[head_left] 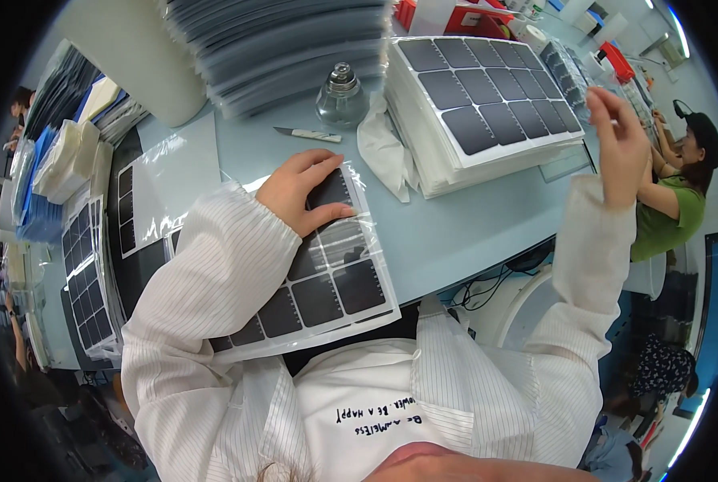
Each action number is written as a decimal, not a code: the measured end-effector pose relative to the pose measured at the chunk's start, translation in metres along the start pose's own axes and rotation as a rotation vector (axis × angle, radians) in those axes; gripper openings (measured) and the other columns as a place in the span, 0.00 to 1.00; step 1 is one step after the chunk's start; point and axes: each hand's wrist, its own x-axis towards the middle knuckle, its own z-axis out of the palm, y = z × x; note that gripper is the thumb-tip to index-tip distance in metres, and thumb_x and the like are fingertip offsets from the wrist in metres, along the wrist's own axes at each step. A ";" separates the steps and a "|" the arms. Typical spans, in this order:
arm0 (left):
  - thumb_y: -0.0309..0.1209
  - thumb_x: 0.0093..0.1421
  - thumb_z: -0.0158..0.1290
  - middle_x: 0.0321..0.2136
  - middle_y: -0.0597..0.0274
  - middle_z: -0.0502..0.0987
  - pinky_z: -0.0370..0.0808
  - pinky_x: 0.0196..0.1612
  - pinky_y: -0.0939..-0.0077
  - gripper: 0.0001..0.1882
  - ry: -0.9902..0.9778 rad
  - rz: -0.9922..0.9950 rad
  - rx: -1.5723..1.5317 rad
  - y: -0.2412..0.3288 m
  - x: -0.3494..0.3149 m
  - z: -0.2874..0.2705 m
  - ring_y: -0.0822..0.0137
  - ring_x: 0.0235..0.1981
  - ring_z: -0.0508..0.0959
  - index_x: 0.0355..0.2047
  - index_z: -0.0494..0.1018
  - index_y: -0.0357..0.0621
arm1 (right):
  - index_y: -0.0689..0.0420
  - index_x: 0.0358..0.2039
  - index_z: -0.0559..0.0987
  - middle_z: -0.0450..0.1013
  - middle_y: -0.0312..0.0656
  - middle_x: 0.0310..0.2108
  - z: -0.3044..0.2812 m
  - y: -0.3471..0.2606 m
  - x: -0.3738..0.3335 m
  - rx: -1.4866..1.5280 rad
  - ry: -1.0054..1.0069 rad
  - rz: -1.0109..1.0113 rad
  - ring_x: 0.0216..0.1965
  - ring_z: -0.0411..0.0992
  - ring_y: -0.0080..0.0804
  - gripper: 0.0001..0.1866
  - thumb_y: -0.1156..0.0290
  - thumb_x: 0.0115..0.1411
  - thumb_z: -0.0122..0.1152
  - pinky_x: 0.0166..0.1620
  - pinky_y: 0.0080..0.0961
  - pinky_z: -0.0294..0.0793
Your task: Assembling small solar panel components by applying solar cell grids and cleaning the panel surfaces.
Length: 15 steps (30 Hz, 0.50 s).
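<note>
A sheet of dark rounded squares [360, 287], with glossy clear film on it, lies at the table's near edge. On its upper part rests my left hand [298, 191], thumb and fingers spread apart. My right hand [621, 149] is raised at the right, beyond the corner of a thick stack of similar sheets [487, 128]. Its fingers are drawn together at the tips, and whatever they may hold is too blurred to make out. Past my left hand lie a craft knife [309, 135] and a crumpled white cloth or tissue [384, 146]. A glass bottle with a metal cap [343, 103] stands behind them.
A tall pile of film-wrapped sheets [286, 52] rises at the back, beside a large pale cylinder [138, 60]. More printed sheets [90, 281] and packets [69, 161] crowd the left. Red bins [475, 18] stand far back. A person in green [670, 197] works at the right.
</note>
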 end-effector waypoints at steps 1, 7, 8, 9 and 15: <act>0.43 0.48 0.60 0.49 0.51 0.66 0.66 0.54 0.67 0.31 -0.001 -0.008 0.002 -0.001 -0.001 0.001 0.54 0.50 0.67 0.50 0.67 0.41 | 0.60 0.35 0.78 0.74 0.36 0.30 0.009 -0.031 -0.015 -0.028 -0.016 -0.087 0.29 0.68 0.18 0.08 0.73 0.54 0.59 0.29 0.13 0.63; 0.35 0.54 0.54 0.47 0.52 0.68 0.67 0.51 0.67 0.19 0.078 0.118 0.005 -0.006 0.006 0.006 0.56 0.49 0.68 0.46 0.71 0.41 | 0.60 0.34 0.76 0.72 0.45 0.31 0.085 -0.107 -0.092 0.274 -0.460 -0.363 0.30 0.72 0.39 0.11 0.78 0.47 0.60 0.32 0.25 0.71; 0.33 0.54 0.54 0.46 0.53 0.69 0.68 0.49 0.68 0.17 0.122 0.134 0.023 -0.006 0.006 0.006 0.56 0.47 0.69 0.44 0.72 0.42 | 0.61 0.35 0.75 0.72 0.46 0.32 0.104 -0.109 -0.101 0.322 -0.429 -0.329 0.31 0.72 0.40 0.12 0.80 0.48 0.58 0.33 0.26 0.71; 0.31 0.54 0.54 0.44 0.54 0.70 0.69 0.48 0.68 0.15 0.163 0.154 0.036 -0.008 0.008 0.008 0.56 0.46 0.70 0.43 0.73 0.42 | 0.61 0.37 0.74 0.71 0.47 0.33 0.123 -0.108 -0.107 0.364 -0.399 -0.293 0.32 0.71 0.42 0.13 0.81 0.48 0.55 0.34 0.27 0.71; 0.26 0.52 0.53 0.42 0.56 0.72 0.72 0.43 0.68 0.11 0.182 0.205 -0.062 -0.008 0.008 0.009 0.56 0.41 0.73 0.37 0.74 0.42 | 0.63 0.39 0.73 0.69 0.48 0.36 0.181 -0.095 -0.104 0.460 -0.357 -0.096 0.34 0.71 0.40 0.15 0.85 0.50 0.45 0.36 0.28 0.69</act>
